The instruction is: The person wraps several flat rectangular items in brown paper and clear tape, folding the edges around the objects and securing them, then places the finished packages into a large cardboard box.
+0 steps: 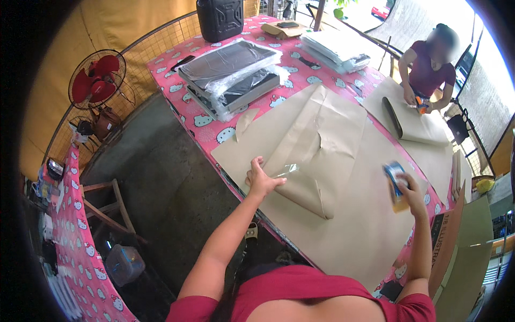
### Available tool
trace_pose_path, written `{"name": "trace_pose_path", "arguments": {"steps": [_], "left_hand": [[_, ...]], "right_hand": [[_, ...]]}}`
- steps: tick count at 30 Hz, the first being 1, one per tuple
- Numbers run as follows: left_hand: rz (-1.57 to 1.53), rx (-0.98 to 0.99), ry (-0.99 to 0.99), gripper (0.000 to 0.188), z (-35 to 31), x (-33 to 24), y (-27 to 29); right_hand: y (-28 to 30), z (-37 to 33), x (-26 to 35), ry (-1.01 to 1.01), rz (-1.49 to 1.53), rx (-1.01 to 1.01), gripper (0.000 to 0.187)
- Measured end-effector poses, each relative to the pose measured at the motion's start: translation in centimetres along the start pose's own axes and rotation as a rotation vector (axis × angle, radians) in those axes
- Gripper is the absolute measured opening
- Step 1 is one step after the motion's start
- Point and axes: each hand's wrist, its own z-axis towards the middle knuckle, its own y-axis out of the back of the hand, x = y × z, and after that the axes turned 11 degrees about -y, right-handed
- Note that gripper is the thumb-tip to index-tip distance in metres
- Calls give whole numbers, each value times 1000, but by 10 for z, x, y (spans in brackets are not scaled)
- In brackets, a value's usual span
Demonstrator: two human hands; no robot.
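Note:
A flat parcel of brown kraft paper (322,139) lies at a slant on a larger brown paper sheet (370,225). Creases run across the parcel, and a shiny strip of clear tape (291,169) sits near its left edge. My left hand (261,180) rests at that edge beside the tape, thumb and fingers spread apart. Over the right part of the sheet, my right hand (410,193) grips a blue tape dispenser (395,180) with a yellowish lower part, slightly blurred. The dispenser is apart from the parcel.
Plastic-wrapped dark panels (230,70) are stacked at the far left of the pink patterned table, near a black jerrycan (220,19). A co-worker (429,70) handles an orange tool over brown paper at far right. A cardboard box (456,252) stands by my right arm.

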Motion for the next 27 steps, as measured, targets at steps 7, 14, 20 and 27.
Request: {"name": "trace_pose_path", "arguments": {"steps": [7, 14, 20, 27], "left_hand": [[49, -41, 68, 105, -2, -7, -3], [18, -74, 105, 111, 1, -3, -2], [55, 30, 198, 118, 9, -12, 12], [588, 591, -868, 88, 43, -58, -5]], "right_hand": [[-167, -3, 182, 474, -313, 507, 56], [-217, 29, 198, 478, -588, 549, 57], [-113, -11, 141, 149, -649, 702, 59], [-189, 43, 197, -163, -1401, 780, 54]]}}
